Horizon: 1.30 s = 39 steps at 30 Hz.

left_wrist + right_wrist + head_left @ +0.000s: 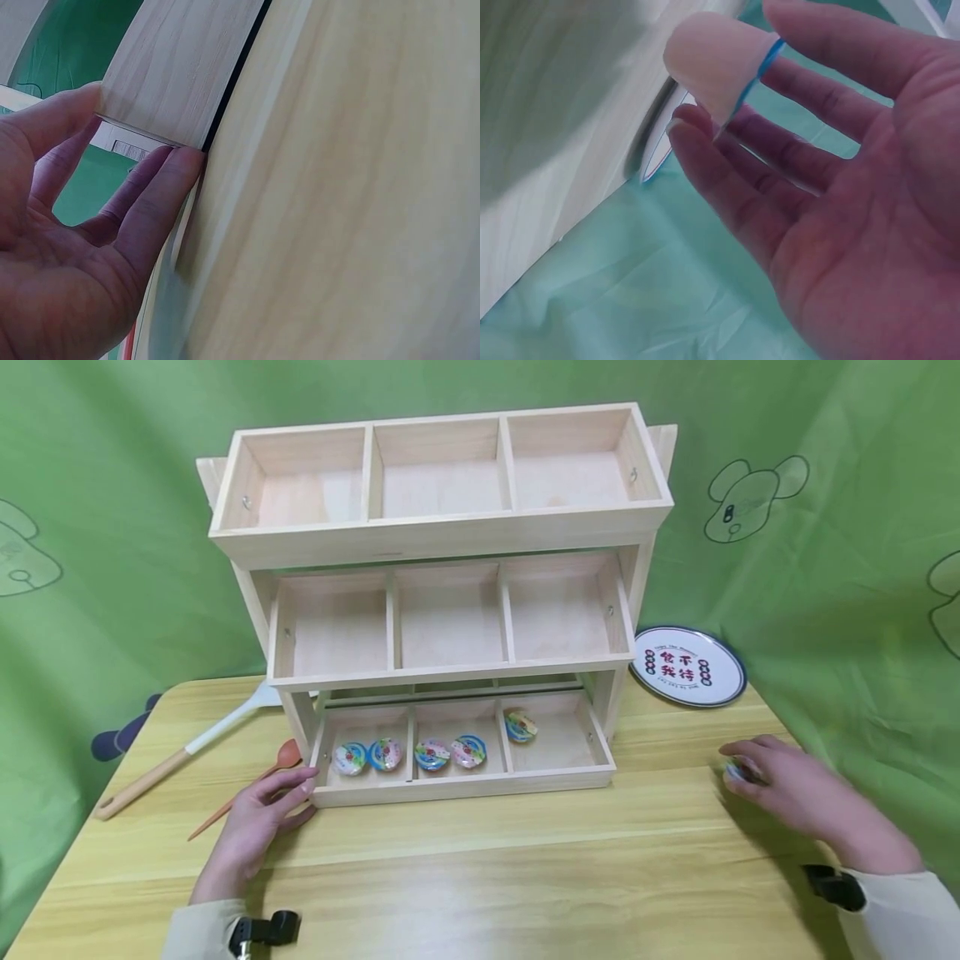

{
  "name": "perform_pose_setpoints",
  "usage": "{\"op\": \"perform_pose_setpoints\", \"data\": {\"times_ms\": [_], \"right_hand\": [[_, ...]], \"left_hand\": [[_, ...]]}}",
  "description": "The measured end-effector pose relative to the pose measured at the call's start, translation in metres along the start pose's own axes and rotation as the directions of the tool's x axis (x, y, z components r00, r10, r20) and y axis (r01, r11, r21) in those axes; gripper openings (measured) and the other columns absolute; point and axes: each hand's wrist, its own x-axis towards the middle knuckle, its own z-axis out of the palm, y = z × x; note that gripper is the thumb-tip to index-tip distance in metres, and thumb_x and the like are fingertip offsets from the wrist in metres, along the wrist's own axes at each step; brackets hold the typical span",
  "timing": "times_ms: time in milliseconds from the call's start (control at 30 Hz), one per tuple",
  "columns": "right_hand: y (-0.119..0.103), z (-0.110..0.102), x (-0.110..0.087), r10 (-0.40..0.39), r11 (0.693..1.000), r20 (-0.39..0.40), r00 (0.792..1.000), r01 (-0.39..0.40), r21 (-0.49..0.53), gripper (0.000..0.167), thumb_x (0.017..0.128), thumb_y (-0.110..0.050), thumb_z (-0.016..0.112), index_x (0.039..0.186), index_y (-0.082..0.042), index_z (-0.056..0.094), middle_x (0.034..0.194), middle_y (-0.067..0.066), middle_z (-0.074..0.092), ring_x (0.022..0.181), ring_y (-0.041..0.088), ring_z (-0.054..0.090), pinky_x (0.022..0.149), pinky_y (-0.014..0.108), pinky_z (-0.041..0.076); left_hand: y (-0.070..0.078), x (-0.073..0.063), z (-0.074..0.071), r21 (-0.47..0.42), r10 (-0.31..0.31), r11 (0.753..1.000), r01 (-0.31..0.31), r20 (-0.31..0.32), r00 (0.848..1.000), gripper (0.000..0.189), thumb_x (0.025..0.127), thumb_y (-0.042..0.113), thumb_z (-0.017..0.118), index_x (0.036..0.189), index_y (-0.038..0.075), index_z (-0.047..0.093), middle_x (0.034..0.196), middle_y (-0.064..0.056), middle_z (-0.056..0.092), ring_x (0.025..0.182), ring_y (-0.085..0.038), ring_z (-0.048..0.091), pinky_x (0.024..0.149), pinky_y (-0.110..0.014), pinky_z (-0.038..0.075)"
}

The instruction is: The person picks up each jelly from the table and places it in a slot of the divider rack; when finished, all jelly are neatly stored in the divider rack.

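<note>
My right hand [787, 785], off to the right over the table, pinches a small jelly cup [720, 64] by its blue rim; its translucent, pinkish body shows in the right wrist view. At the other side, my left hand [258, 818] holds the front left corner of the wooden rack's bottom tray [465, 787], thumb at the upper edge and fingers at the lower in the left wrist view. In that tray, two jelly cups [367, 756] sit in the left compartment, two jelly cups [450, 753] in the middle and one jelly cup [520, 725] in the right.
Above are the rack's middle tray [450, 672] and top tray [442, 533], three compartments each. A white plate [688, 681] with a dark rim lies right of the rack. Left lie a spatula [187, 752] with a wooden handle and an orange spoon [247, 789]. Green cloth [825, 568] hangs behind.
</note>
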Motion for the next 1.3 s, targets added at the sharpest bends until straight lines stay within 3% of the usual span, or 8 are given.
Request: {"op": "perform_pose_setpoints", "data": {"times_ms": [333,733,1033,1300], "right_hand": [[-0.031,-0.001,0.012,-0.042,0.999,0.032,0.999,0.043,-0.014,0.040,0.085,-0.012,0.076,0.117,0.007,0.062,0.106,0.023,0.060,0.096,0.045,0.059,0.082,0.062,0.051],[-0.062,-0.005,0.022,-0.114,0.992,0.014,0.993,0.114,-0.055,0.037,0.086,-0.012,0.075,0.117,0.005,0.063,0.109,0.021,0.061,0.099,0.041,0.060,0.084,0.059,0.052],[-0.080,-0.007,0.028,-0.159,0.986,-0.021,0.987,0.158,-0.046,0.037,0.085,-0.012,0.076,0.117,0.002,0.064,0.112,0.019,0.062,0.098,0.039,0.061,0.084,0.059,0.054],[-0.099,-0.008,0.039,-0.178,0.984,-0.013,0.984,0.178,-0.008,0.036,0.085,-0.011,0.076,0.119,-0.002,0.065,0.115,0.015,0.060,0.093,0.030,0.063,0.080,0.052,0.057]], "left_hand": [[-0.002,0.000,-0.001,-0.016,0.014,1.000,-0.014,0.012,1.000,0.037,0.094,0.010,0.068,0.125,-0.009,0.061,0.121,-0.005,0.054,0.107,-0.017,0.062,0.092,-0.037,0.055],[-0.003,0.001,-0.002,-0.028,0.012,1.000,-0.012,0.016,1.000,0.035,0.094,0.010,0.068,0.124,-0.007,0.062,0.121,-0.005,0.053,0.105,-0.015,0.062,0.092,-0.037,0.055],[-0.003,0.001,-0.002,-0.026,0.017,1.000,-0.017,0.021,1.000,0.035,0.094,0.009,0.068,0.124,-0.007,0.062,0.119,-0.005,0.054,0.103,-0.013,0.063,0.091,-0.037,0.055],[-0.003,0.000,-0.001,-0.031,0.017,0.999,-0.016,0.018,1.000,0.035,0.094,0.010,0.068,0.124,-0.007,0.062,0.121,-0.004,0.054,0.108,-0.018,0.061,0.092,-0.037,0.055]]}}
